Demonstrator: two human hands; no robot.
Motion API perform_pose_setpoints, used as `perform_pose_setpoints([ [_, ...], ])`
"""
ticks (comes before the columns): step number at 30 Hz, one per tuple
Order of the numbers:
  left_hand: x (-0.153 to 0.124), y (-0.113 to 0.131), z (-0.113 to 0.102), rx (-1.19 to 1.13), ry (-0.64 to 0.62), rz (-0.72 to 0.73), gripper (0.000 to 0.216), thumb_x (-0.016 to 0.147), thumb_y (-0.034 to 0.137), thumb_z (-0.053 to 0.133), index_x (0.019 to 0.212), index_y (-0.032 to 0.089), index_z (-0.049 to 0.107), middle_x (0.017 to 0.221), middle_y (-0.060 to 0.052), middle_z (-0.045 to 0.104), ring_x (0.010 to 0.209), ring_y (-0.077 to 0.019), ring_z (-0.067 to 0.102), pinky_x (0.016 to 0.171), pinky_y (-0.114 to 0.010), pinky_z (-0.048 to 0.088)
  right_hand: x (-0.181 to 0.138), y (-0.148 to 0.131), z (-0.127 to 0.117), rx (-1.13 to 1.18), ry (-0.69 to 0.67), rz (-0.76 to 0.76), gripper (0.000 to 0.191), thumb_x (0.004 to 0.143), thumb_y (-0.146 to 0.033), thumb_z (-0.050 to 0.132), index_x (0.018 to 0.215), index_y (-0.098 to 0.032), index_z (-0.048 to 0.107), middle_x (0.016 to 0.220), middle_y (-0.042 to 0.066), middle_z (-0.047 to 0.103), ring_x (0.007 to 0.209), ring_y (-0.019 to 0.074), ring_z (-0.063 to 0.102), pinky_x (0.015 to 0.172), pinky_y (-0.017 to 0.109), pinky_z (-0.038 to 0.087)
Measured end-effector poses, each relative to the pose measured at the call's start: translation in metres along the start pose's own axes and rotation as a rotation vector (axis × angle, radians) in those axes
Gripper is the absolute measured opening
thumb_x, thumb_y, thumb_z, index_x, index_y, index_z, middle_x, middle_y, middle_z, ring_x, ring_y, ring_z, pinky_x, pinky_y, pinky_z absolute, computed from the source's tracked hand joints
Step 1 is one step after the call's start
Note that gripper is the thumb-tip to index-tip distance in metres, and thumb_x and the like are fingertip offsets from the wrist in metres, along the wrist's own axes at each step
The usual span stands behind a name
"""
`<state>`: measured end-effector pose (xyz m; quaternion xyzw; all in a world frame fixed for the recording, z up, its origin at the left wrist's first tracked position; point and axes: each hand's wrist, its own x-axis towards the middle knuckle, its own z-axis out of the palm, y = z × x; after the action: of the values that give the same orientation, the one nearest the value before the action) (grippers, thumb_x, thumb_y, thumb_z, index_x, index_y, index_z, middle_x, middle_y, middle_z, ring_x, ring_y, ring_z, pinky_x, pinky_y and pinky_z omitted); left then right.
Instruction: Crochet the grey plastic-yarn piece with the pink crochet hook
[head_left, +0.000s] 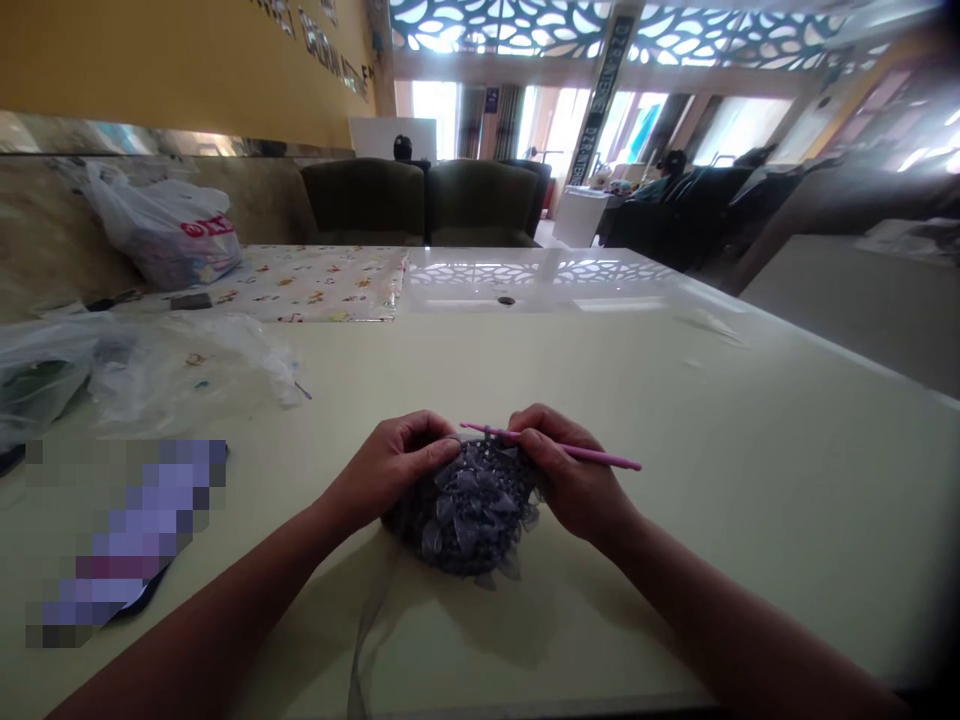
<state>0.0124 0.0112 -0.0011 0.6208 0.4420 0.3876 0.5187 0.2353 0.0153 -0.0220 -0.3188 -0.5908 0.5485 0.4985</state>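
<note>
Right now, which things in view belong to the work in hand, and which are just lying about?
Belongs to the work:
pink hook, in the right hand
grey crocheted piece, held by the left hand
grey ribbon-like strip below it

Apparently just lying about:
white shopping bag
clear plastic
patterned cloth
pixelated object, left

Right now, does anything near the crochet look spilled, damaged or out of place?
Only the crumpled clear plastic sprawled on the table at left looks untidy. I see no spill, nor damage to the gray crochet piece.

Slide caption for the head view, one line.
Left hand grips gray crochet work; right hand holds a pink crochet hook.
</note>
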Motion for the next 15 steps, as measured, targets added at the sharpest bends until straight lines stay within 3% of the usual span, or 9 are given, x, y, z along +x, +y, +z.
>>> perform_pose_setpoints([
  [3, 0.003, 0.005, -0.015, 0.214, 0.051, 0.096, 0.030, 0.084, 0.037, 0.070, 0.063, 0.017, 0.062, 0.072, 0.000, 0.057, 0.071, -0.0139, 0.050, 0.072, -0.028, 0.039, 0.003, -0.002, -0.003, 0.042, 0.028, 0.012, 0.028, 0.087, -0.046, 0.069, 0.079, -0.019, 0.063, 0.070, -0.003, 0.045, 0.064, 0.0104, 0.035, 0.056, 0.023, 0.026],
  [5, 0.003, 0.006, -0.022, 0.042, -0.040, 0.082, 0.044, 0.086, 0.038, 0.067, 0.051, 0.017, 0.052, 0.063, 0.002, 0.047, 0.062, -0.0120, 0.042, 0.068, -0.028, 0.038, 0.003, -0.003, -0.003, 0.040, 0.041, 0.005, 0.028, 0.087, -0.045, 0.069, 0.078, -0.019, 0.063, 0.070, -0.003, 0.045, 0.064, 0.0103, 0.035, 0.056, 0.023, 0.026],
  [7, 0.002, 0.005, -0.023, -0.234, -0.102, 0.089, 0.046, 0.089, 0.042, 0.061, 0.051, 0.018, 0.054, 0.062, 0.001, 0.045, 0.066, -0.0135, 0.045, 0.075, -0.029, 0.042, 0.002, -0.004, -0.002, 0.016, 0.062, -0.018, 0.027, 0.088, -0.044, 0.068, 0.078, -0.019, 0.062, 0.070, -0.003, 0.045, 0.063, 0.0101, 0.036, 0.055, 0.023, 0.027],
  [8, 0.002, 0.003, -0.021, -0.370, -0.097, 0.104, 0.039, 0.090, 0.043, 0.060, 0.059, 0.018, 0.062, 0.067, 0.000, 0.050, 0.073, -0.0148, 0.050, 0.082, -0.030, 0.044, 0.001, -0.005, 0.000, -0.007, 0.076, -0.036, 0.026, 0.089, -0.043, 0.067, 0.078, -0.019, 0.062, 0.069, -0.003, 0.045, 0.063, 0.0099, 0.036, 0.054, 0.022, 0.027],
  [10, 0.001, 0.000, -0.014, -0.572, -0.060, 0.108, 0.018, 0.088, 0.037, 0.063, 0.096, 0.025, 0.074, 0.090, -0.002, 0.063, 0.093, -0.0173, 0.056, 0.095, -0.033, 0.043, -0.002, -0.006, 0.004, -0.072, 0.107, -0.084, 0.025, 0.091, -0.040, 0.064, 0.078, -0.019, 0.061, 0.068, -0.004, 0.046, 0.061, 0.0093, 0.036, 0.052, 0.022, 0.027],
  [12, -0.001, -0.003, -0.004, -0.689, -0.071, 0.036, 0.052, 0.084, 0.026, 0.070, 0.134, 0.036, 0.059, 0.115, -0.003, 0.066, 0.106, -0.0185, 0.057, 0.098, -0.034, 0.043, -0.006, -0.008, 0.009, -0.167, 0.141, -0.149, 0.022, 0.093, -0.035, 0.060, 0.078, -0.019, 0.059, 0.066, -0.004, 0.047, 0.058, 0.0087, 0.037, 0.050, 0.021, 0.029],
  [15, -0.005, -0.003, 0.009, -0.669, -0.120, -0.062, 0.083, 0.082, 0.021, 0.074, 0.150, 0.045, 0.035, 0.117, -0.002, 0.067, 0.107, -0.0193, 0.061, 0.094, -0.034, 0.045, -0.012, -0.008, 0.015, -0.345, 0.155, -0.270, 0.016, 0.095, -0.028, 0.056, 0.081, -0.019, 0.058, 0.066, -0.004, 0.051, 0.057, 0.0082, 0.041, 0.050, 0.020, 0.033],
])
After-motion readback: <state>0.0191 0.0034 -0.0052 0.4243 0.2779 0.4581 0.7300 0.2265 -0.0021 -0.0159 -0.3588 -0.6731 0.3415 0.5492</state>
